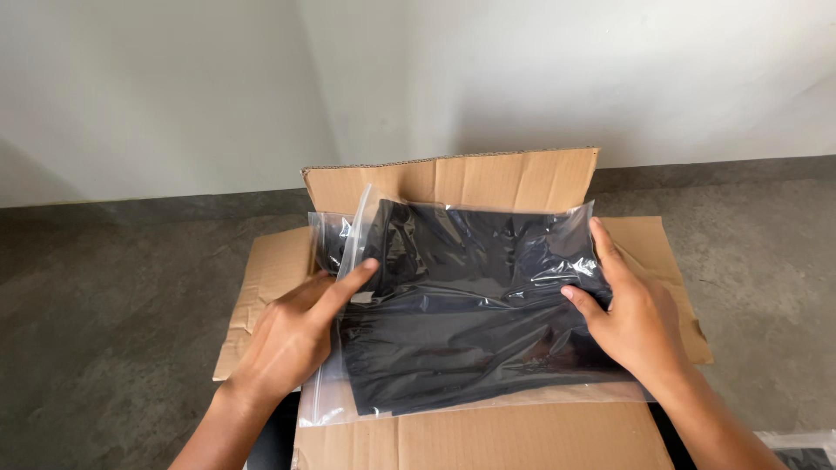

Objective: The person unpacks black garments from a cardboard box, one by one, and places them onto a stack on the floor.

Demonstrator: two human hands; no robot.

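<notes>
At nine o'clock of the open cardboard box [488, 178], the side flap [266, 287] lies folded out flat over the grey floor [104, 305]. Just inside it, the left hand [292, 335] rests palm down with fingers spread, the forefinger stretched toward one o'clock onto the near left edge of a clear plastic bag [470, 305] holding a folded black garment; nothing is pinched. The bag lies across the top of the box, at the centre, tilted slightly. Behind it, at ten o'clock, a second clear bag [326, 239] with dark contents peeks out. At three o'clock, the right hand [631, 313] presses flat on the bag's right edge, fingers open, thumb pointing toward nine o'clock. The far flap stands upright at twelve o'clock before the white wall [522, 70].
</notes>
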